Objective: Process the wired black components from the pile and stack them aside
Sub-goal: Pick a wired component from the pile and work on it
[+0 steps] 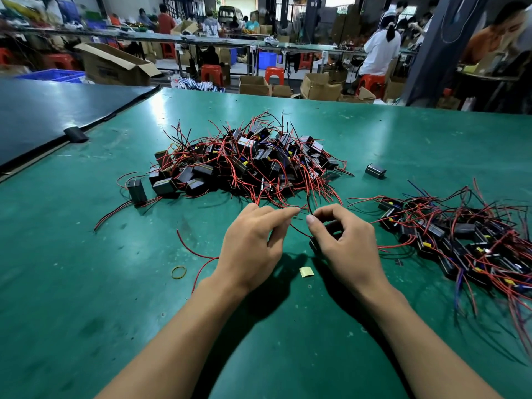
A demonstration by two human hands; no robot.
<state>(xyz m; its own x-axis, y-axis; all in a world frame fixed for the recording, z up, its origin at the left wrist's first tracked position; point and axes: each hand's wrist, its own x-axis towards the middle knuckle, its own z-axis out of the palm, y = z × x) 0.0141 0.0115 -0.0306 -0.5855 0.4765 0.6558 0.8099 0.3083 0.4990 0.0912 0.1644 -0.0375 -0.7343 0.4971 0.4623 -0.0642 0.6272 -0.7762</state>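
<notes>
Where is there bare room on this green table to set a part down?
Free: the near left table, left of the rubber band; the far right, behind the lone black part. Crowded: the centre pile and the right stack.

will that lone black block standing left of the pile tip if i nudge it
Probably: the block stands on end, taller than wide. Its red and black leads trail limp across the table, so they would likely drag along rather than brace it.

Green table [86,283] (component pile [250,165], rubber band [179,272])
</notes>
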